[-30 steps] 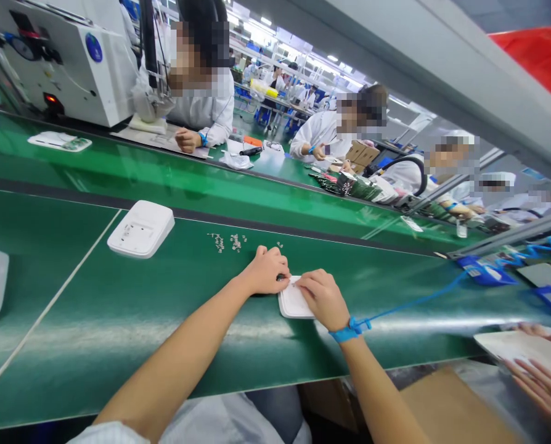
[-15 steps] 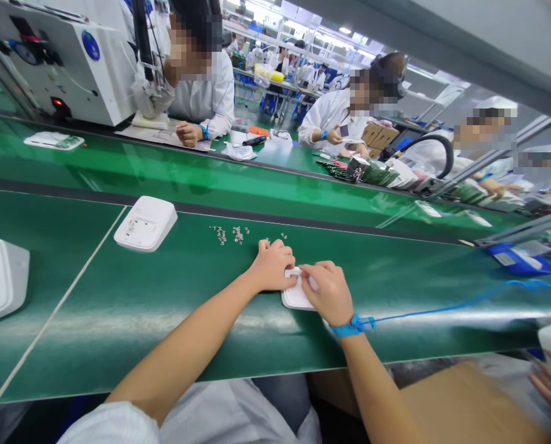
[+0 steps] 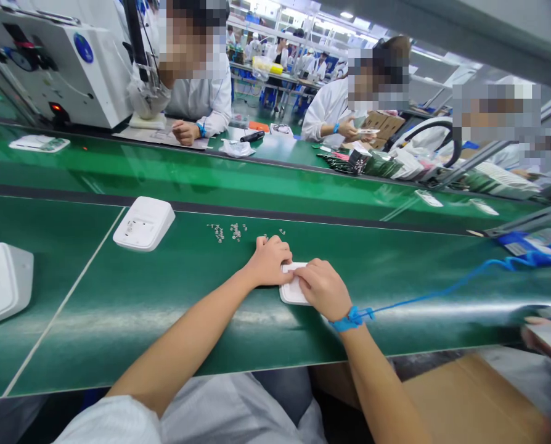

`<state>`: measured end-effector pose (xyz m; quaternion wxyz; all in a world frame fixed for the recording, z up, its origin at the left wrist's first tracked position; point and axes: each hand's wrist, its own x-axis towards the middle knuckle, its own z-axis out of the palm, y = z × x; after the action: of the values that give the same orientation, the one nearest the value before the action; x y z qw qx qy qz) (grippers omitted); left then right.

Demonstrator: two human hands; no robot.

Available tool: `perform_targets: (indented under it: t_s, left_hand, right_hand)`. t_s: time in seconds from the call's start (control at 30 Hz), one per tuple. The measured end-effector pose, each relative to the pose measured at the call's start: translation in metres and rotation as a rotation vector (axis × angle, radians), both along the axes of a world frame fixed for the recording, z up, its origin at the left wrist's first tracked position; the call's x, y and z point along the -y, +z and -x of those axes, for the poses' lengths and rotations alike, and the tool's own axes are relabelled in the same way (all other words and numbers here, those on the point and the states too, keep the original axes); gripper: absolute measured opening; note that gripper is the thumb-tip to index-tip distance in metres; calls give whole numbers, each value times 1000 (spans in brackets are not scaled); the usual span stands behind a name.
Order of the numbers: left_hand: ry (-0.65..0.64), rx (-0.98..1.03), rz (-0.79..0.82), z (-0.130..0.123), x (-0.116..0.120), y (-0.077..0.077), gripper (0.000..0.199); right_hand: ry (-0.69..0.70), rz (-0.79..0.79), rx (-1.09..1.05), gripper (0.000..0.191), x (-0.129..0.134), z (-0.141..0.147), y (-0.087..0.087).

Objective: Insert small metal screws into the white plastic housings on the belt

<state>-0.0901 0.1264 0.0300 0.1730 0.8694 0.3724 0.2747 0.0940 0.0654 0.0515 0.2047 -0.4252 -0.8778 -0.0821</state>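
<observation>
Together, both hands on white casing

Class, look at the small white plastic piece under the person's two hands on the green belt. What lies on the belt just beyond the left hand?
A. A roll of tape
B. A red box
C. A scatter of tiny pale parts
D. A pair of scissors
C: a scatter of tiny pale parts lies on the green belt just past the left hand, which, like the right hand, rests on the small white piece.
</observation>
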Motion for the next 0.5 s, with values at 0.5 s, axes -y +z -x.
perform_targets:
  t_s: [0.5]
  left_hand:
    - [12, -40, 1, 3, 1, 4, 18]
  right_hand:
    - [38, 135, -55, 24, -2, 5, 1]
